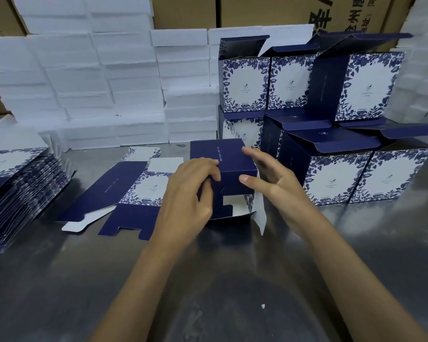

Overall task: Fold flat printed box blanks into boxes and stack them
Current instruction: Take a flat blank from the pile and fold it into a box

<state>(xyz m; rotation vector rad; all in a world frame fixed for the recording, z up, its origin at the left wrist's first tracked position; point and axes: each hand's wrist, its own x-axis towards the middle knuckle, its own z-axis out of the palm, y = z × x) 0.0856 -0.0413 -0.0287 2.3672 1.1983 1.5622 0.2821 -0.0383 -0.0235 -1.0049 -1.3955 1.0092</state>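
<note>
A half-formed navy box (229, 169) with blue floral print stands on the steel table (59, 280) at the centre, its bottom flaps facing me. My left hand (190, 193) grips its left edge, fingers curled over a flap. My right hand (265, 176) holds the right side, thumb on the near face and fingers on the top. A flat blank (131, 191) lies just to the left of the box. More flat blanks sit in a pile (17, 188) at the left edge. Folded boxes (344, 144) are stacked two high at the right, lids open.
White foam blocks (97, 82) are stacked in rows along the back. Brown cartons (282, 11) stand behind them. A small white scrap (263, 306) lies on the table near me.
</note>
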